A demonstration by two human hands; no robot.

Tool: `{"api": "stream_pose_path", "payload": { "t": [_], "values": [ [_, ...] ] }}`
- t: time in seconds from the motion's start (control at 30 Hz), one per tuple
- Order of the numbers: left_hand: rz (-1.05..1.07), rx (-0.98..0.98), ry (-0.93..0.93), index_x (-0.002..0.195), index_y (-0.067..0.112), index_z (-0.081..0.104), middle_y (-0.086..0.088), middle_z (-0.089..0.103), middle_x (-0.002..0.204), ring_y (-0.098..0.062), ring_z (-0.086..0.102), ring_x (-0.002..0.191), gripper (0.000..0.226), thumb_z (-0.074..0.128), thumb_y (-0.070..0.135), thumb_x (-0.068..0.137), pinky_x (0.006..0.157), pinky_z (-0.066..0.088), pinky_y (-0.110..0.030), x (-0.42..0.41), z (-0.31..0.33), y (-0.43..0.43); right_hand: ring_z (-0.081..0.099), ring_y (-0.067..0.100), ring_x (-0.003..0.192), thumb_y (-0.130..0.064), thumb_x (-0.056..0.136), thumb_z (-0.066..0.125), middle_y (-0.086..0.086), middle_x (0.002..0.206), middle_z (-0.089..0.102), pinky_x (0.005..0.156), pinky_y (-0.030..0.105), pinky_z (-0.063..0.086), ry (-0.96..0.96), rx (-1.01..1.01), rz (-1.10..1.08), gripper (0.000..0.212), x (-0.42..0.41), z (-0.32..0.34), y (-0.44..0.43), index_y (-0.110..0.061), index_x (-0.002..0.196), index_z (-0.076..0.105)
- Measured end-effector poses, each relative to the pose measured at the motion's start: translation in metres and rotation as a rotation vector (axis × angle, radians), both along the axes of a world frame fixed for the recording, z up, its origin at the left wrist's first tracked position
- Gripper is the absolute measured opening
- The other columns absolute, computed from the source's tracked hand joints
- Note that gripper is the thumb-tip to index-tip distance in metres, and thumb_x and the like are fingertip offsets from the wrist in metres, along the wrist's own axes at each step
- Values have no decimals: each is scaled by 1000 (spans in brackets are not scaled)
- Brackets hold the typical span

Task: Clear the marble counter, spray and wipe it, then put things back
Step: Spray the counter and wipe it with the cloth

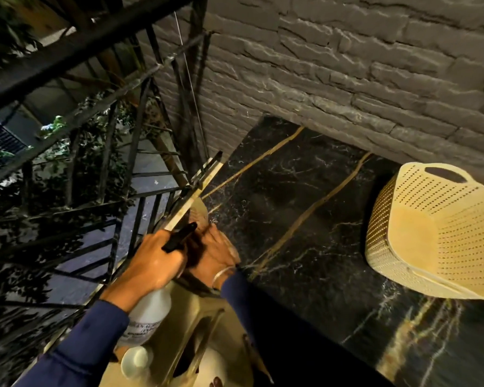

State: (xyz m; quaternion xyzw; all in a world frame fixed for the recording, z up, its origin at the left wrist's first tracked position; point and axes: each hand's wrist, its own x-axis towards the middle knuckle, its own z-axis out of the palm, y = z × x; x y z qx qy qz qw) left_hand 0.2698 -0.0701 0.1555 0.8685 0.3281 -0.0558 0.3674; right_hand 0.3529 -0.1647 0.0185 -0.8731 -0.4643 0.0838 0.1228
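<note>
Counter (305, 219): black marble, mostly bare, running along the brick wall.
Basket (436, 233): on its side on the counter's right part, not cleared.
Left hand (151, 263): wrapped around a spray bottle (148, 311) at the counter's left edge.
Right hand (215, 252): pressing a cloth (199, 213) onto that edge.
Progress: judged mid-way, spraying and wiping begun.
Left: rest of wiping, then putting things back.

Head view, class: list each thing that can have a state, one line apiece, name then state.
spray bottle: upright, gripped at the trigger by the left hand
cloth: pressed on the counter edge under the right hand
marble counter: mostly cleared
perforated basket: tipped on its side on the counter
</note>
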Motion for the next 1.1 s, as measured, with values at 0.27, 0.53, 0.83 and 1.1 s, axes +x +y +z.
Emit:
{"api": "stream_pose_path", "payload": {
  "t": [0.27, 0.53, 0.83, 1.1],
  "values": [
    [-124, -41, 35, 72, 19, 54, -6, 58, 80, -24, 55, 74, 12, 63, 19, 80, 53, 35, -26, -15, -2, -17, 16, 30, 145, -60, 93, 28, 3, 158, 22, 117, 53, 19, -46, -162, -698, 65, 48, -30, -183, -34, 151, 16],
    [-128, -29, -6, 87, 9, 59, -1, 52, 83, -20, 53, 80, 9, 61, 18, 87, 59, 39, -27, -22, 14, -11, 21, 43, 143, -55, 89, 30, 27, 154, 23, 114, 62, 17, 156, -30, -1106, 74, -31, 4, -83, -13, 150, 23],
    [9, 120, -38, 56, 2, 56, -12, 54, 48, -19, 48, 42, 18, 61, 2, 73, 43, 33, -31, -40, -8, 25, 23, 17, 146, -39, 98, 15, -1, 155, 33, 119, 44, 22, 260, 33, -459, 52, -32, 3, 86, -26, 145, 34],
    [-70, -1, -118, 66, 18, 65, -2, 61, 57, -14, 58, 52, 9, 66, 15, 74, 50, 45, -31, -29, -2, -10, -3, 23, 150, -41, 89, 42, 5, 162, 13, 120, 47, 10, 29, -3, -511, 64, -28, -25, -65, -36, 150, 22]
  ]
}}
